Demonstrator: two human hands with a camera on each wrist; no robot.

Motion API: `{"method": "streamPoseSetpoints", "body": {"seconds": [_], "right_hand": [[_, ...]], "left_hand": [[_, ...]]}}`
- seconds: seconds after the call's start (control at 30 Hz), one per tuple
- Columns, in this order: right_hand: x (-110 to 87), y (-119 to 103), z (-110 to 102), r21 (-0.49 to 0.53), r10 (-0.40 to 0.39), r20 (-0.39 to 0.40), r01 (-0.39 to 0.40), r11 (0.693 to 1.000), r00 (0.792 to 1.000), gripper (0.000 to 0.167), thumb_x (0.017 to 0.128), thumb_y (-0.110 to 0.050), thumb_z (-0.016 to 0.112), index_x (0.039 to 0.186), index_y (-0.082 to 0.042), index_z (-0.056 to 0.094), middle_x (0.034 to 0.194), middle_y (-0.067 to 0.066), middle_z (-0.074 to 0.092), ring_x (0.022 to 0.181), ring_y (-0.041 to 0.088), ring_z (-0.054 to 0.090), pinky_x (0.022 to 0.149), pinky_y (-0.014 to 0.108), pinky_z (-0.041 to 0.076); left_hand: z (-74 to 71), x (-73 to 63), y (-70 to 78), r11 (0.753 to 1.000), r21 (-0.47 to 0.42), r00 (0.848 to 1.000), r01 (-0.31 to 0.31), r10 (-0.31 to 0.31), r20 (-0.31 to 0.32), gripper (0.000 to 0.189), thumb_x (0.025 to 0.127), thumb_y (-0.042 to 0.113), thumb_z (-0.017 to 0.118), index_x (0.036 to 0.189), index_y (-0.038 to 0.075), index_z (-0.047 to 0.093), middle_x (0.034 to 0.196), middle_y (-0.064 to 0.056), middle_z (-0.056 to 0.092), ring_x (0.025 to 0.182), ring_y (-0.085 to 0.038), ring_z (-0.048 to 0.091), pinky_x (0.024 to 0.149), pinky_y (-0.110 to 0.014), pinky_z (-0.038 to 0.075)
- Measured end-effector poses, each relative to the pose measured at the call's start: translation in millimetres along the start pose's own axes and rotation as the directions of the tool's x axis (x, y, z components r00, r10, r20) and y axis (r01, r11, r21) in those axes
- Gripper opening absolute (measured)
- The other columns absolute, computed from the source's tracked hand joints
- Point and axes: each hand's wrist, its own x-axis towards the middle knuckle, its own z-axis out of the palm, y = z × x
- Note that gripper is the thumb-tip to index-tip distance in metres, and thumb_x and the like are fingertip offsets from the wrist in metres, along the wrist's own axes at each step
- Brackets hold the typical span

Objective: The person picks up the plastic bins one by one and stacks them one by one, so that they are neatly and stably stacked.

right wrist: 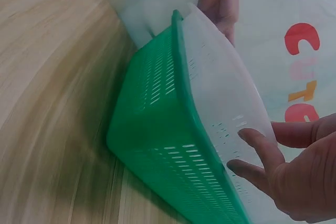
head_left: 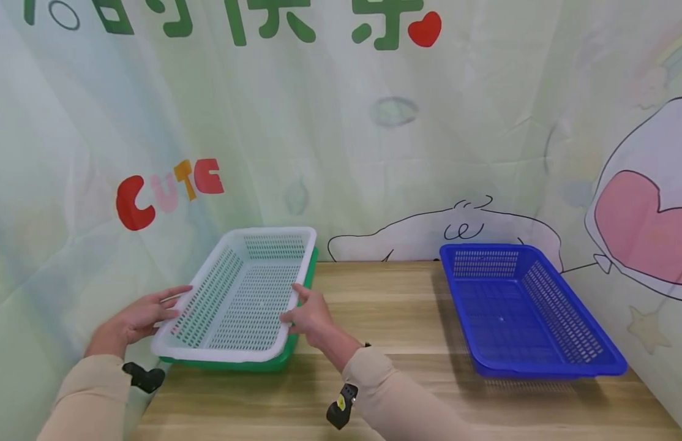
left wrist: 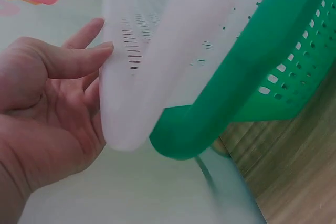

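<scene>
A white perforated plastic basket (head_left: 222, 353) sits nested inside a green basket (head_left: 275, 364) of similar shape at the left of the table. A gap shows between their rims in both wrist views. My left hand (head_left: 138, 315) holds the white basket's left rim, its thumb (left wrist: 79, 61) against the edge and some fingers partly hidden behind. On the opposite side my right hand (head_left: 314, 316) pinches the white rim, fingers (right wrist: 257, 142) on the rim's outer face. The green basket's wall (right wrist: 139, 93) stands just below the right fingertips.
A blue perforated basket (head_left: 539, 367) stands on the right of the wooden table (head_left: 385, 324). Behind and to the left hangs a printed cloth (head_left: 319, 135), close beside my left hand.
</scene>
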Motion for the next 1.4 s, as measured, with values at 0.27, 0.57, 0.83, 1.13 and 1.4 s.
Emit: {"method": "streamPoseSetpoints", "body": {"seconds": [0.27,0.57,0.83,1.13,1.4], "right_hand": [[-1.6,2.4,1.3,-0.174,-0.034,-0.048,0.025,0.984,0.998,0.073,0.084,0.006,0.074,0.15,-0.014,0.047,0.131,0.012,0.062,0.088,0.017,0.07,0.08,0.035,0.059],[-2.2,11.1,1.7,-0.281,-0.046,-0.065,0.026,0.959,0.997,0.077,0.084,0.004,0.074,0.152,-0.014,0.043,0.136,0.012,0.06,0.088,0.015,0.067,0.076,0.03,0.058],[-1.3,18.8,4.2,-0.313,-0.05,-0.079,0.023,0.95,0.996,0.078,0.085,0.006,0.069,0.155,-0.013,0.038,0.136,0.013,0.059,0.096,0.017,0.067,0.077,0.03,0.058],[0.5,28.4,0.8,-0.301,-0.062,-0.095,0.031,0.953,0.993,0.078,0.087,0.01,0.064,0.156,-0.003,0.03,0.148,0.018,0.048,0.112,0.024,0.064,0.087,0.033,0.056],[4.8,33.6,-2.6,-0.306,-0.105,-0.1,0.07,0.949,0.989,0.083,0.081,0.017,0.06,0.155,0.001,0.028,0.147,0.022,0.047,0.109,0.026,0.064,0.074,0.026,0.057]], "left_hand": [[2.0,1.7,1.7,0.999,0.037,1.0,-0.005,0.005,-0.015,0.074,0.101,0.021,0.06,0.161,0.013,0.016,0.154,-0.024,0.038,0.117,-0.027,0.061,0.092,-0.042,0.053],[1.2,4.7,-3.1,0.999,0.025,0.999,-0.034,0.034,-0.005,0.073,0.102,0.015,0.058,0.16,0.009,0.014,0.153,-0.024,0.04,0.116,-0.024,0.062,0.091,-0.036,0.054],[5.4,8.5,-10.6,1.0,0.014,1.0,-0.021,0.021,0.007,0.073,0.104,0.02,0.055,0.161,0.014,0.01,0.155,-0.024,0.036,0.118,-0.024,0.059,0.093,-0.038,0.052],[11.0,12.4,-20.4,0.999,0.02,0.999,-0.037,0.037,0.015,0.07,0.105,0.013,0.051,0.16,0.003,0.009,0.151,-0.026,0.041,0.115,-0.022,0.061,0.09,-0.035,0.053],[15.2,11.2,-21.7,0.998,0.005,0.998,-0.055,0.055,0.028,0.072,0.104,0.014,0.053,0.16,0.003,0.008,0.158,-0.027,0.027,0.119,-0.017,0.058,0.091,-0.031,0.053]]}}
